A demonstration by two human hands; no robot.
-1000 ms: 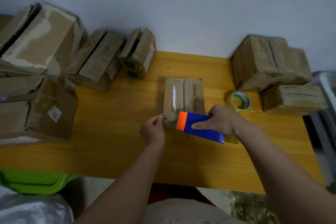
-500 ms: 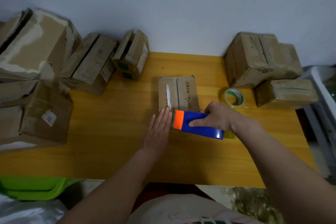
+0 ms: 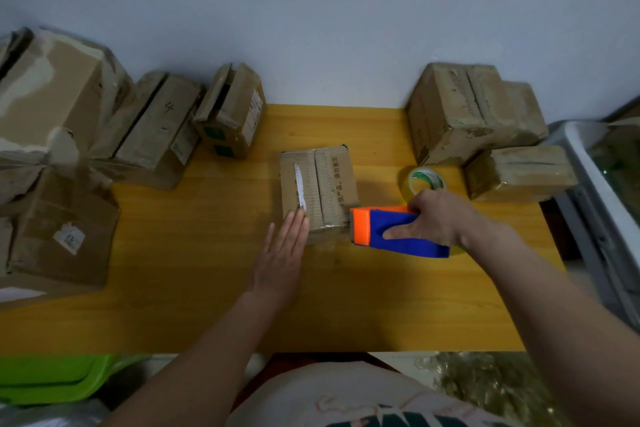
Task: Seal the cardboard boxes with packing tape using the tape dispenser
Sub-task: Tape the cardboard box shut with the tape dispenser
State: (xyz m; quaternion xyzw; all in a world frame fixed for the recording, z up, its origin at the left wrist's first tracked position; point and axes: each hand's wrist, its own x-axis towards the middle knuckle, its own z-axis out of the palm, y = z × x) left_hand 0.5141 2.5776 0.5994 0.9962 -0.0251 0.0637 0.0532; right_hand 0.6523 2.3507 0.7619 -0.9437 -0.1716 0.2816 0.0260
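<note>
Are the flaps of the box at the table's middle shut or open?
Shut: both top flaps of the box lie flat, meeting along a centre seam.

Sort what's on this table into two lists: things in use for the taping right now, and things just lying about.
In use:
small box, under the flat left hand
tape dispenser, gripped by the right hand

Lying about:
spare tape roll
box pile at left
box stack at right
green bin

Dim, flat light, bluish cast on wall. Soft faint shadows under hands on desk (image 3: 194, 288). Wide-angle bends the edges; left-side boxes (image 3: 52, 107) smeared, soft. No glare.
</note>
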